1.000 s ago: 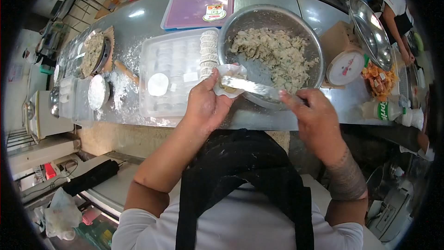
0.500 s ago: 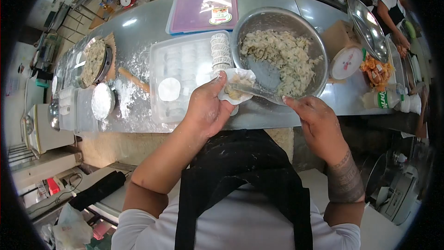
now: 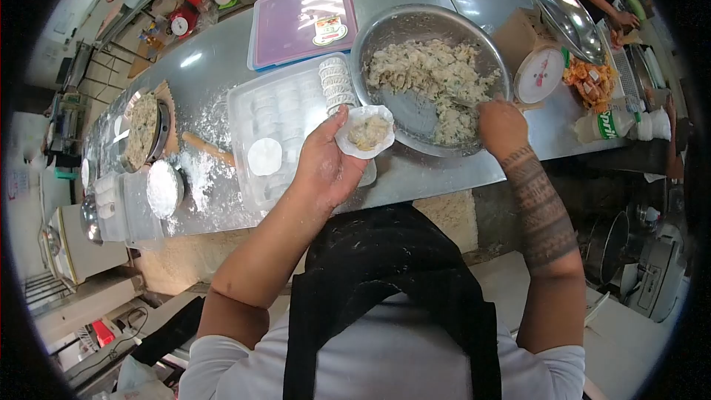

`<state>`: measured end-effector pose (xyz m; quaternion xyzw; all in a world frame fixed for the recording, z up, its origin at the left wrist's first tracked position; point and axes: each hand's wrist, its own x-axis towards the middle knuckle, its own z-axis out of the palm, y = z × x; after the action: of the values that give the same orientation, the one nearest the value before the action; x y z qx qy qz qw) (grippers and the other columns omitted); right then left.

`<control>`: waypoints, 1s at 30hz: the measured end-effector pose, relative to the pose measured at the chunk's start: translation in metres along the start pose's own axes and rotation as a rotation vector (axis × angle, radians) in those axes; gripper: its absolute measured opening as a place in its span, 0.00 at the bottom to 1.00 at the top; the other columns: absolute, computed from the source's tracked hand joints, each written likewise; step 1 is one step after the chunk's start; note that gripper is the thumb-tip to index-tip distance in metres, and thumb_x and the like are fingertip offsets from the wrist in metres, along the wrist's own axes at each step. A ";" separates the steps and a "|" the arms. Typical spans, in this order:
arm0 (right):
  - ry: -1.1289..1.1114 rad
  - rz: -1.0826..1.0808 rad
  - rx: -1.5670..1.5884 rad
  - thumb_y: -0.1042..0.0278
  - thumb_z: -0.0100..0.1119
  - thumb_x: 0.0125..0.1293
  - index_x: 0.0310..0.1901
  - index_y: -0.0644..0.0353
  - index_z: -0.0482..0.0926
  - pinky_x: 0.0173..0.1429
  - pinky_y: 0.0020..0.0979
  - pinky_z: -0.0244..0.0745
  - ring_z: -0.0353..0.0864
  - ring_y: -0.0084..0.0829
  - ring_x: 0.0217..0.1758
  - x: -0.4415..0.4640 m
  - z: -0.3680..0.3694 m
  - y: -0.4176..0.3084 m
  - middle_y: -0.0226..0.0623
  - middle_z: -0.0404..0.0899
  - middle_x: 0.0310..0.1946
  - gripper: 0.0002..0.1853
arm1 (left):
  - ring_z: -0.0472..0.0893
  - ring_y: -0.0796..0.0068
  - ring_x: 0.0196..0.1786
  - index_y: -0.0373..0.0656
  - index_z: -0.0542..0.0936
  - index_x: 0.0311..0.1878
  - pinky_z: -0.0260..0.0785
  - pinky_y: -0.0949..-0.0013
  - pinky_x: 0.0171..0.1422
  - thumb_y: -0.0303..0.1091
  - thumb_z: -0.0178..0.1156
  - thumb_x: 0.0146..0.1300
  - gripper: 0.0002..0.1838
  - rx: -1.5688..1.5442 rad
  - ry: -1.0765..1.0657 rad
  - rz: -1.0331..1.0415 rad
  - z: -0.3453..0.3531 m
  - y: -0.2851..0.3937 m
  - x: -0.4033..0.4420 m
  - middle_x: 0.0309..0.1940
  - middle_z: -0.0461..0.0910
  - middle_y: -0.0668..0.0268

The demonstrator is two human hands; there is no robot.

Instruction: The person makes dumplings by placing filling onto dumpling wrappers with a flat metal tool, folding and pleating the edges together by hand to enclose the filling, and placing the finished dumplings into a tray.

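We have the left hand (image 3: 332, 159) cupped, palm up, thumb against the edge of a round dumpling wrapper (image 3: 386, 120), fingers mostly hidden beneath; grip is loose but holding. A smear of filling (image 3: 368, 133) sits mid-wrapper, which lies open and unfolded just beside the bowl's near-left rim. We see the right hand (image 3: 503, 124) at the right rim of the big steel mixing bowl (image 3: 407, 110), fingers curled tight around a metal spreader (image 3: 463, 104); its blade points left into the filling mix (image 3: 437, 67), mostly hard to make out. Left of the bowl we log a clear plastic container (image 3: 241, 115) with a row of pleated dumplings (image 3: 335, 83) along its right side and a loose wrapper (image 3: 264, 157) on it. Behind it, a purple-lidded box (image 3: 300, 22). Further left, a rolling pin (image 3: 207, 149) beside scattered flour (image 3: 200, 189). Right of the bowl: a dial scale (image 3: 538, 75), then a Sprite bottle (image 3: 607, 124). At upper right we spot a co-worker's hand (image 3: 628, 21).
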<state>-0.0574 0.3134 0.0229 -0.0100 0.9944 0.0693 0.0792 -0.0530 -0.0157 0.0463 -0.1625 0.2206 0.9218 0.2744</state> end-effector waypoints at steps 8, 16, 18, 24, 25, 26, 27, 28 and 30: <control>0.706 -0.553 0.503 0.68 0.63 0.65 0.52 0.47 0.87 0.68 0.52 0.66 0.76 0.47 0.65 -0.058 -0.073 -0.115 0.39 0.79 0.62 0.14 | 0.79 0.51 0.66 0.37 0.71 0.65 0.70 0.45 0.73 0.42 0.50 0.81 0.20 0.048 -0.061 -0.065 0.021 0.016 -0.036 0.62 0.78 0.49; 0.627 -0.442 1.190 0.69 0.71 0.64 0.47 0.54 0.86 0.65 0.44 0.71 0.78 0.44 0.62 -0.064 -0.099 -0.158 0.44 0.80 0.60 0.10 | 0.81 0.64 0.63 0.37 0.72 0.68 0.74 0.56 0.68 0.35 0.69 0.70 0.28 0.538 -0.241 0.115 0.030 0.022 -0.086 0.61 0.80 0.56; 0.563 -0.486 1.306 0.69 0.72 0.62 0.47 0.58 0.85 0.64 0.43 0.72 0.79 0.44 0.60 -0.070 -0.107 -0.166 0.46 0.81 0.58 0.12 | 0.83 0.67 0.60 0.35 0.74 0.66 0.76 0.61 0.65 0.31 0.72 0.66 0.28 0.685 -0.166 0.281 0.029 0.022 -0.093 0.59 0.82 0.58; 0.651 -0.415 1.360 0.67 0.78 0.57 0.46 0.63 0.84 0.59 0.42 0.75 0.83 0.42 0.52 -0.100 -0.134 -0.184 0.44 0.84 0.50 0.17 | 0.85 0.68 0.59 0.33 0.75 0.63 0.77 0.64 0.66 0.20 0.78 0.54 0.33 0.795 -0.132 0.539 0.023 0.039 -0.125 0.56 0.84 0.58; 0.625 -0.392 1.321 0.67 0.79 0.56 0.46 0.63 0.84 0.58 0.42 0.75 0.83 0.42 0.50 -0.104 -0.135 -0.183 0.43 0.85 0.48 0.18 | 0.85 0.67 0.59 0.33 0.74 0.63 0.77 0.63 0.67 0.20 0.78 0.54 0.33 0.776 -0.159 0.565 0.021 0.040 -0.128 0.56 0.84 0.58; 0.641 -0.441 1.270 0.67 0.79 0.56 0.45 0.62 0.85 0.56 0.41 0.75 0.84 0.42 0.49 -0.105 -0.139 -0.184 0.42 0.86 0.46 0.17 | 0.85 0.67 0.59 0.33 0.74 0.63 0.77 0.63 0.67 0.21 0.78 0.55 0.33 0.758 -0.185 0.588 0.019 0.041 -0.131 0.56 0.83 0.58; 0.656 -0.489 1.219 0.67 0.79 0.55 0.45 0.61 0.85 0.54 0.41 0.75 0.84 0.41 0.47 -0.105 -0.144 -0.184 0.40 0.86 0.43 0.17 | 0.85 0.66 0.59 0.34 0.74 0.63 0.77 0.63 0.67 0.21 0.78 0.55 0.33 0.739 -0.210 0.612 0.017 0.041 -0.133 0.56 0.83 0.58; 0.670 -0.537 1.168 0.68 0.79 0.55 0.44 0.60 0.85 0.53 0.40 0.74 0.84 0.41 0.46 -0.104 -0.147 -0.185 0.39 0.86 0.41 0.16 | 0.85 0.66 0.59 0.34 0.74 0.63 0.78 0.63 0.67 0.22 0.78 0.55 0.33 0.709 -0.224 0.603 0.016 0.042 -0.136 0.56 0.83 0.57; 0.712 -0.563 1.152 0.67 0.78 0.55 0.42 0.59 0.86 0.51 0.39 0.73 0.83 0.41 0.43 -0.105 -0.148 -0.190 0.38 0.86 0.39 0.15 | 0.85 0.66 0.59 0.34 0.74 0.63 0.78 0.62 0.66 0.23 0.79 0.55 0.33 0.651 -0.252 0.588 0.019 0.043 -0.141 0.55 0.83 0.57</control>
<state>0.0290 0.1057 0.1579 -0.2437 0.7984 -0.4949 -0.2414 0.0313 -0.1002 0.1352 0.1150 0.5008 0.8556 0.0624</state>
